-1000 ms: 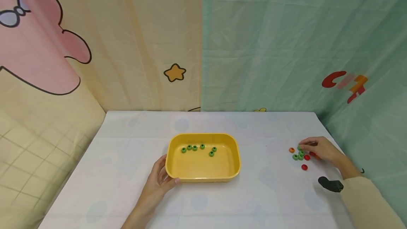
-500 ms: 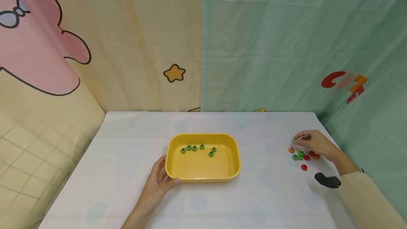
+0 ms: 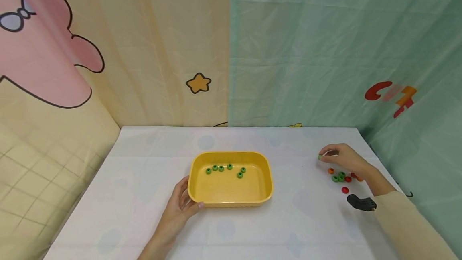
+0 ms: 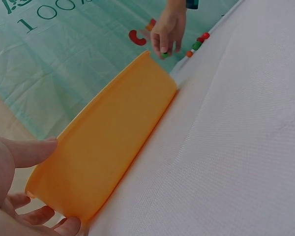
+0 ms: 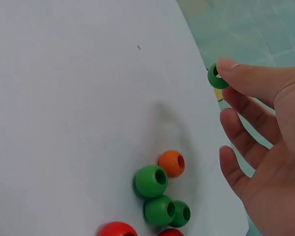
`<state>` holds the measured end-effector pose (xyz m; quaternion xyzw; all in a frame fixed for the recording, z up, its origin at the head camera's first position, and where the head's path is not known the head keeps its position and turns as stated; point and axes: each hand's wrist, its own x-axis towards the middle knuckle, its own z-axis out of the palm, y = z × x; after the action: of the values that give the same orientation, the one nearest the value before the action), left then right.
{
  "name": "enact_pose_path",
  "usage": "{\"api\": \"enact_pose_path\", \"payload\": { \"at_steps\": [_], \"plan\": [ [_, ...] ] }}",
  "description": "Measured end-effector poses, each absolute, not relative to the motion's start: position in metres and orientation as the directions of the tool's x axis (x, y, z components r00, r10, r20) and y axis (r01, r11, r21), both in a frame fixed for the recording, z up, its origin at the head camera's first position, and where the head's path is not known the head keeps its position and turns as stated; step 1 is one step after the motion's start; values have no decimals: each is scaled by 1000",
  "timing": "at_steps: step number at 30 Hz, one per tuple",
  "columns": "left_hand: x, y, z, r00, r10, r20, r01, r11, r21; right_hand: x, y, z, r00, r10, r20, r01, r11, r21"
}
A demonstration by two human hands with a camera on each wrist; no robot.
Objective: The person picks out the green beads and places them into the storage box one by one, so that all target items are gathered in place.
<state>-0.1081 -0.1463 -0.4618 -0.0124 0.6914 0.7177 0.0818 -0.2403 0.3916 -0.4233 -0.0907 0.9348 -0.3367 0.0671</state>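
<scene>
Between thumb and fingertip, my right hand (image 3: 344,159) pinches a green bead (image 5: 217,77) with a hole through it, held above the table. Below that hand lie loose green beads (image 5: 151,182), an orange bead (image 5: 171,163) and red beads (image 3: 345,190). My left hand (image 3: 178,202) grips the left end of a yellow tray (image 3: 231,191), its thumb at the near rim and fingers round the side. Several green beads (image 3: 221,168) lie inside the tray, mostly toward its far side. The left wrist view shows only the tray's outer wall (image 4: 103,147).
The white-covered table (image 3: 288,228) meets a printed curtain (image 3: 173,51) at its back edge. A green curtain (image 3: 426,143) hangs along the right side. A black strap-like piece (image 3: 361,203) sticks out by the right sleeve (image 3: 404,220).
My right hand has lifted a green bead out of the group and moved it left and slightly away, over the table. The left hand and the tray stay where they were.
</scene>
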Motion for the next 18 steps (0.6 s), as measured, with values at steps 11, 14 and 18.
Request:
{"api": "enact_pose_path", "payload": {
  "at_steps": [11, 14, 18],
  "plan": [
    [-108, -146, -463, -988, 101, -119, -123, -32, 992, -249, 363, -409, -955, -288, -74, -162, 713, -683],
    [-108, -146, -463, -988, 103, -115, -120, -35, 992, -251, 355, -405, -952, -295, -86, -162, 719, -676],
    [-108, -147, -463, -988, 104, -117, -121, -36, 992, -254, 345, -402, -945, -314, -87, -178, 720, -671]
  ]
}}
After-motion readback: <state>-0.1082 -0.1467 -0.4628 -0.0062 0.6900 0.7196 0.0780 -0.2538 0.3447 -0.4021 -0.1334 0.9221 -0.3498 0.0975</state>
